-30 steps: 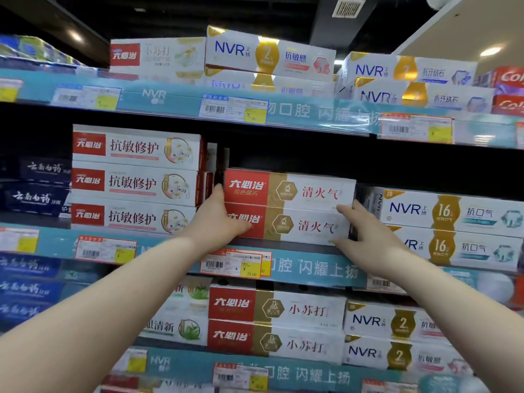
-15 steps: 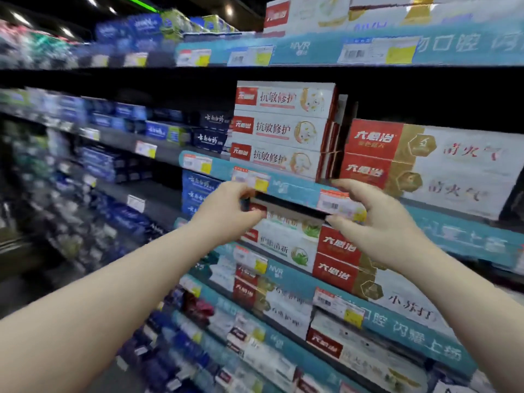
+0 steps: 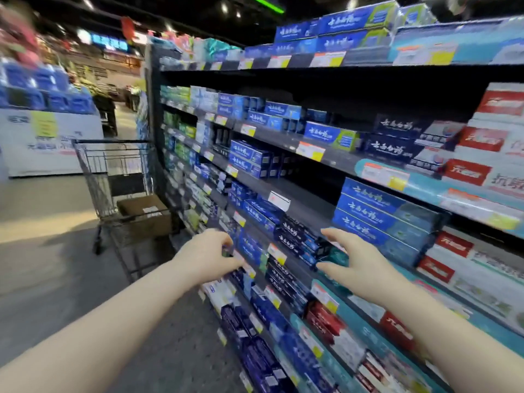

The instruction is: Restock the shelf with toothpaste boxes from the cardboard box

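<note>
Toothpaste boxes (image 3: pixel 380 214) in blue, stacked flat and label-out along the shelf (image 3: pixel 306 194), with red-and-white ones (image 3: pixel 482 154) farther right. All faced forward, surely for reading from the aisle. Dark gaps between stacks, bare board behind the price tags (image 3: pixel 310 151): room for more stock, by the look of it.

Down the aisle to the left, a cart (image 3: pixel 93 165) parked tight against the shelving, cardboard box (image 3: pixel 144 214) low inside it, white label on top. Open or sealed, contents or none: impossible to call from here. Parked close, presumably, to keep supply within easy reach. Well apart from both hands, though.

Left hand (image 3: pixel 209 255) out in front of a lower shelf edge, fingers loosely curled toward the thumb, nothing between them, blur permitting. Right hand (image 3: pixel 360 268) just beside the low dark boxes (image 3: pixel 297 239), fingers spread and relaxed, thumb underneath, equally empty. Palms turned toward each other, shaped as if for a long carton.

Not carrying, not placing. Reads as empty-handed between loads, with the next one due from the cart. Most likely call: a reach into the cardboard box for a fresh carton, then back to one of those gaps.

Heavy blur across the labels, so no naming brands. Worth watching: cart jammed against the shelving, an awkward angle for lifting anything out.
</note>
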A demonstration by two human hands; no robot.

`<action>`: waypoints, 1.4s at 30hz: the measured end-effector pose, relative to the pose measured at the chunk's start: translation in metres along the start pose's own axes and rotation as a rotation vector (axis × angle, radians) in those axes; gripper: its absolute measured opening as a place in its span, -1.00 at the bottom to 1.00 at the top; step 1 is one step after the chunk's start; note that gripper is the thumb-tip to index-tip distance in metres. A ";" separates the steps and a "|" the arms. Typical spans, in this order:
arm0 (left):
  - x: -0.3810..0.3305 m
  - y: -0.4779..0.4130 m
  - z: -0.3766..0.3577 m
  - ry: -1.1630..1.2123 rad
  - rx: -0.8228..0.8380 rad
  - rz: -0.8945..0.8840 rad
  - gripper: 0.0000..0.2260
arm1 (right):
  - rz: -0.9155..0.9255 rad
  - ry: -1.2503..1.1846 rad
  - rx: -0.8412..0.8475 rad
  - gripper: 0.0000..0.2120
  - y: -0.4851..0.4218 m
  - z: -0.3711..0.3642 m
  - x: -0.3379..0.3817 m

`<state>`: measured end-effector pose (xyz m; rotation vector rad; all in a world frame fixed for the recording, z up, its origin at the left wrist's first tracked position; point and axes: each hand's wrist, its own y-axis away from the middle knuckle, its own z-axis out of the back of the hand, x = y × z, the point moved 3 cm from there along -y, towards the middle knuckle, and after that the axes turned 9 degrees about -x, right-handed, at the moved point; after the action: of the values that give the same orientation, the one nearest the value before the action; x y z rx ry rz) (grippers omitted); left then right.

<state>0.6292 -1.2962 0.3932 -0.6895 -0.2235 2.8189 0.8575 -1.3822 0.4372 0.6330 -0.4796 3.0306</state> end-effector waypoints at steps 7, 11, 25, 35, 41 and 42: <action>0.150 -0.025 0.037 -0.008 -0.042 0.181 -0.52 | 0.050 -0.082 0.138 -0.41 -0.083 -0.110 0.100; 0.220 -0.031 0.040 -0.025 -0.038 0.282 -0.49 | 0.063 -0.114 0.257 -0.40 -0.122 -0.171 0.144; 0.423 -0.179 0.043 -0.041 -0.033 0.531 -0.52 | 0.219 -0.218 0.422 -0.40 -0.342 -0.359 0.245; 0.535 -0.318 0.063 -0.024 -0.066 0.634 -0.59 | 0.246 -0.234 0.538 -0.38 -0.516 -0.464 0.313; 0.619 -0.386 0.066 0.002 -0.055 0.650 -0.58 | 0.238 -0.213 0.581 -0.38 -0.590 -0.533 0.355; 0.635 -0.400 0.065 0.006 -0.049 0.640 -0.57 | 0.220 -0.213 0.580 -0.39 -0.602 -0.546 0.361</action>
<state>0.1251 -0.7538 0.2547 -0.9134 -0.0764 3.4214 0.3557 -0.6650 0.2807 0.9820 0.3839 3.3287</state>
